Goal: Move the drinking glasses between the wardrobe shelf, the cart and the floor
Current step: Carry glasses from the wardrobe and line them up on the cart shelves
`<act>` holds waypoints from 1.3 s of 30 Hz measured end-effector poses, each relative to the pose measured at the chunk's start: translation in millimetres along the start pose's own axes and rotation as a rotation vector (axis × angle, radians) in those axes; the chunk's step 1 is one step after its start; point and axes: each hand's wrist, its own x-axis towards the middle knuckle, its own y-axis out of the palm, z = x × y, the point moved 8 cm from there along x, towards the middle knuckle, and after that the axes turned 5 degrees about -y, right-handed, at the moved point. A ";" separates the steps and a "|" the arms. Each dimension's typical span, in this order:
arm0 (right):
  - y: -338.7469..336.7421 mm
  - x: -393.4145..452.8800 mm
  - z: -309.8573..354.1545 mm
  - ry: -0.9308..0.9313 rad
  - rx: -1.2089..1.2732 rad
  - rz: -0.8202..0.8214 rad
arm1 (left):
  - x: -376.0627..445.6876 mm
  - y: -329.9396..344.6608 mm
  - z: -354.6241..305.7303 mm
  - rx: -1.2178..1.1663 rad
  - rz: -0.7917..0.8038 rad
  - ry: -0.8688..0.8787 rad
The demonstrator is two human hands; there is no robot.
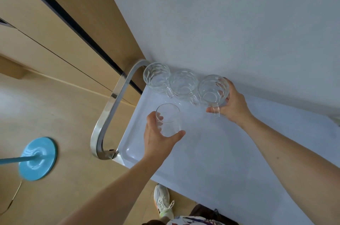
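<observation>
Currently we're at the cart (230, 160) tray, both hands on glasses: left hand (158, 138) curled round the plain tumbler (168, 120), right hand (231, 103) wrapped round the handled mug (213, 90) at the end of a row of three by the wall. Whether we're lifting or setting down we cannot tell; next move needs a steady vertical path, avoiding the middle mug (184, 84).

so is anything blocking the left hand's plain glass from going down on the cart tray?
Nothing visible does. The left hand grips the plain glass over a bare stretch of the cart tray. The three patterned mugs sit in a row along the tray's far edge, the nearest just beyond the glass.
</observation>
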 end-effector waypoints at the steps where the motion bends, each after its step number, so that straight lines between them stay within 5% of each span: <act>1: 0.5 -0.4 -0.1 0.005 -0.008 0.005 | -0.3 0.1 -0.4 0.002 0.003 0.000; 20: -16.5 -85.3 -16.2 0.246 -0.253 -0.186 | -8.9 -18.4 -0.5 0.009 0.091 0.151; 39: 121.8 -273.0 13.3 0.338 -0.557 -0.148 | -65.2 -80.2 103.7 -0.013 0.283 0.211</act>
